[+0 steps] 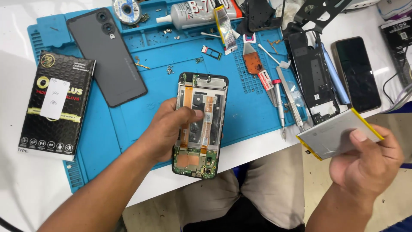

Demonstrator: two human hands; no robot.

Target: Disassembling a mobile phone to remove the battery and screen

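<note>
Battery [339, 138] is already out, pinched in the right hand [367, 165]; left hand [165, 133] grips the opened phone [200, 124], its battery bay bare, grey back cover [107, 56] lying beyond it, unfitted

Grey back cover [109, 58], black box [56, 105], glue tube [199, 13], screwdriver [280, 107] on blue mat [253, 107].

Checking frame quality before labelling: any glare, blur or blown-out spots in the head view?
Head view: white table blows out at top left; a soft sheen lies on the battery in the right hand; the opened phone under the left hand is sharp; the edges bend slightly.
</note>
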